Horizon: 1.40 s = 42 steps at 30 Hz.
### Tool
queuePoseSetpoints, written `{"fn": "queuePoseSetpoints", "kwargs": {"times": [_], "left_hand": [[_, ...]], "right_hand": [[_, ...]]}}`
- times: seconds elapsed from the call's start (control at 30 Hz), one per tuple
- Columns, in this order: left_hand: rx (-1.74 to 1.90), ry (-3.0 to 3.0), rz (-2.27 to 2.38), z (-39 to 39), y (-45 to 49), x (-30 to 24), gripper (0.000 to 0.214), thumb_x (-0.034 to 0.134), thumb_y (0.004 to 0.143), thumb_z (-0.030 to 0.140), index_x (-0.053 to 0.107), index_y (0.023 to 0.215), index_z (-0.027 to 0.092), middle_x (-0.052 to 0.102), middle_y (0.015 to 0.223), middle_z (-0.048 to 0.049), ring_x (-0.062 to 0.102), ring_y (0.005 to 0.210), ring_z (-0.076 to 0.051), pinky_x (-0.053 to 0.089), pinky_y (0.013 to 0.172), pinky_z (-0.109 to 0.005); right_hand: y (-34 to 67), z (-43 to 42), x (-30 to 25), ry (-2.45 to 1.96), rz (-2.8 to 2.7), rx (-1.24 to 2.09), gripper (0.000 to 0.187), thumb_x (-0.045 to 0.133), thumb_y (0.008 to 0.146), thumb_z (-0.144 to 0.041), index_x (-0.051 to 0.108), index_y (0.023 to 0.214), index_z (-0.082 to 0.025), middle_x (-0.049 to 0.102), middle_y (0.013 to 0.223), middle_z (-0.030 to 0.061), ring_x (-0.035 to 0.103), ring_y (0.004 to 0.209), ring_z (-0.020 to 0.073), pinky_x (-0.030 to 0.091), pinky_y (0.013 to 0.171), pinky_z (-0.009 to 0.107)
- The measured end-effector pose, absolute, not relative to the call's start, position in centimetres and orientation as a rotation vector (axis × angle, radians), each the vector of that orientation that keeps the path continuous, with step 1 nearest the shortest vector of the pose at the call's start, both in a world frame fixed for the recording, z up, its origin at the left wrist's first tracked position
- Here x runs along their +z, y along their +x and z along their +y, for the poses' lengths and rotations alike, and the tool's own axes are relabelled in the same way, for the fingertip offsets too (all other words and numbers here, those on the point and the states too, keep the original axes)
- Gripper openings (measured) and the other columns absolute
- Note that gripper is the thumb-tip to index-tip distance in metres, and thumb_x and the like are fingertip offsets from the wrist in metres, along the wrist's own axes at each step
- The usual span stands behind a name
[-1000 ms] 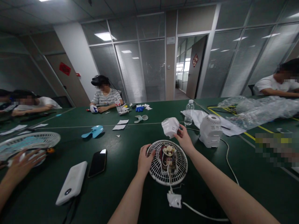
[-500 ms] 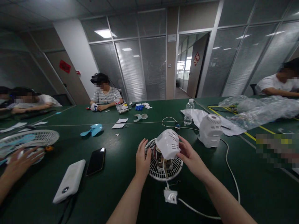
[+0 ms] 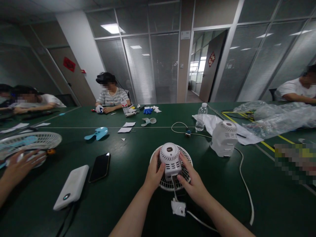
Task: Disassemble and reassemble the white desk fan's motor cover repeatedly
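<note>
A white round fan grille (image 3: 186,157) lies flat on the green table (image 3: 138,148) in front of me. A white ribbed motor cover (image 3: 170,158) sits on top of it, over the motor. My left hand (image 3: 154,174) grips the cover's left side. My right hand (image 3: 192,181) holds its right and lower side, fingers curled round it. A white cord runs from under the cover to a small white switch box (image 3: 178,208) near me and off to the right.
A second white motor housing (image 3: 224,137) and a water bottle (image 3: 200,117) stand to the right. A white power bank (image 3: 71,187), a black phone (image 3: 100,167) and a blue fan blade (image 3: 96,134) lie to the left. Another person's hand (image 3: 21,163) rests on a fan grille (image 3: 44,140).
My right hand brought the white cover down from above the table onto the motor on the grille. Both hands now clasp the cover.
</note>
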<state>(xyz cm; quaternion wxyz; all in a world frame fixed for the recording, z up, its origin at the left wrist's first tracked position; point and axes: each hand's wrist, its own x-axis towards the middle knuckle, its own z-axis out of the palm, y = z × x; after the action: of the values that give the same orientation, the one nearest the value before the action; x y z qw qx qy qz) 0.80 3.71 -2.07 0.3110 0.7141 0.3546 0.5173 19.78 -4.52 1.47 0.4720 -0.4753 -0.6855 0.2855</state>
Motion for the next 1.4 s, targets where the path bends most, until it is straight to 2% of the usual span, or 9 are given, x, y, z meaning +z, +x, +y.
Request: {"fn": "queuePoseSetpoints", "kwargs": {"times": [0.1, 0.2, 0.53, 0.83, 1.1, 1.27, 1.4], "left_hand": [[1.337, 1.886, 0.951, 3.9, 0.8, -2.3, 0.064, 0.046, 0.089, 0.056, 0.035, 0.142, 0.021, 0.042, 0.146, -0.0119, 0.039, 0.135, -0.028, 0.027, 0.114, -0.044], [1.32, 1.865, 0.962, 3.9, 0.9, -2.4, 0.064, 0.046, 0.089, 0.056, 0.036, 0.142, 0.021, 0.042, 0.146, -0.0118, 0.038, 0.136, -0.028, 0.027, 0.114, -0.044], [1.34, 1.82, 0.912, 4.3, 0.8, -2.7, 0.062, 0.046, 0.09, 0.054, 0.037, 0.141, 0.021, 0.043, 0.146, -0.0115, 0.038, 0.136, -0.028, 0.027, 0.115, -0.045], [1.365, 1.692, 0.974, 4.2, 1.1, -2.5, 0.058, 0.045, 0.091, 0.054, 0.042, 0.137, 0.02, 0.047, 0.143, -0.0108, 0.041, 0.135, -0.026, 0.029, 0.114, -0.042], [1.387, 1.672, 0.978, 4.3, 1.0, -2.7, 0.054, 0.045, 0.091, 0.051, 0.043, 0.136, 0.02, 0.049, 0.14, -0.0114, 0.044, 0.132, -0.027, 0.031, 0.112, -0.043], [1.363, 1.716, 0.976, 4.2, 1.1, -2.7, 0.058, 0.045, 0.09, 0.055, 0.044, 0.135, 0.019, 0.049, 0.141, -0.0118, 0.042, 0.133, -0.027, 0.029, 0.113, -0.043], [1.367, 1.73, 0.963, 4.0, 1.1, -2.3, 0.055, 0.045, 0.091, 0.052, 0.043, 0.135, 0.02, 0.049, 0.14, -0.0115, 0.043, 0.132, -0.026, 0.03, 0.113, -0.042]], "right_hand": [[19.8, -4.6, 1.1, -1.202, -1.699, 0.71, 0.071, 0.055, 0.089, -0.033, 0.019, 0.15, -0.035, 0.021, 0.158, 0.0022, 0.02, 0.145, 0.0253, 0.018, 0.118, 0.054], [19.8, -4.5, 0.7, -1.234, -1.711, 0.735, 0.073, 0.055, 0.089, -0.031, 0.015, 0.15, -0.036, 0.023, 0.158, 0.0012, 0.024, 0.144, 0.025, 0.021, 0.117, 0.053], [20.3, -4.3, 0.8, -1.194, -1.72, 0.694, 0.068, 0.054, 0.089, -0.035, 0.022, 0.149, -0.034, 0.031, 0.154, 0.0045, 0.031, 0.141, 0.027, 0.025, 0.116, 0.051], [20.3, -4.4, 1.0, -1.101, -1.696, 0.836, 0.081, 0.057, 0.087, -0.043, 0.01, 0.152, -0.03, 0.022, 0.158, 0.0057, 0.024, 0.144, 0.0271, 0.022, 0.116, 0.051], [20.6, -4.2, 0.9, -1.114, -1.749, 0.786, 0.076, 0.059, 0.086, -0.043, 0.02, 0.15, -0.031, 0.023, 0.158, 0.005, 0.02, 0.145, 0.0272, 0.019, 0.117, 0.051], [20.8, -4.1, 0.7, -1.08, -1.668, 0.749, 0.065, 0.057, 0.087, -0.043, 0.032, 0.146, -0.029, 0.036, 0.151, 0.0078, 0.034, 0.139, 0.0296, 0.028, 0.114, 0.052], [21.0, -4.0, 0.7, -1.058, -1.644, 0.759, 0.062, 0.056, 0.087, -0.041, 0.034, 0.144, -0.029, 0.041, 0.148, 0.0085, 0.04, 0.135, 0.0304, 0.033, 0.111, 0.051]]}}
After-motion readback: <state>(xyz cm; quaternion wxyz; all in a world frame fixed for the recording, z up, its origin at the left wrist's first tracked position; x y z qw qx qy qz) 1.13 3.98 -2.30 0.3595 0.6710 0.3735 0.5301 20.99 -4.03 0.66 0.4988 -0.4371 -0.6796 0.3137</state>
